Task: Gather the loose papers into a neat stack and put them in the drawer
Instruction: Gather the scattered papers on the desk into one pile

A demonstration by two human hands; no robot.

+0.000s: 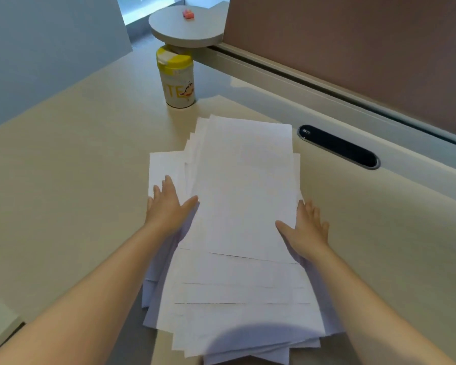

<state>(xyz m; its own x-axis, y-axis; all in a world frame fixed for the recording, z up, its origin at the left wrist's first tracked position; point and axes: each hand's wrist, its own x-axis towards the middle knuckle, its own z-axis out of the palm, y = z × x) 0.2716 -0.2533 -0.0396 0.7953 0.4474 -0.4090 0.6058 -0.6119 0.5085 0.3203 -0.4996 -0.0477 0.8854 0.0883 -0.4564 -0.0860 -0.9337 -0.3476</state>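
Several white papers lie in a loose, fanned pile on the beige desk, their edges out of line and the near ends hanging over the desk's front edge. My left hand rests flat with straight fingers on the sheets at the pile's left side. My right hand lies flat against the pile's right edge, thumb on the top sheet and fingers on the desk. No drawer is in view.
A yellow-lidded white canister stands behind the papers. Above it is a round grey shelf with a small pink object. A black oval cable slot lies right of the pile, in front of a brown partition.
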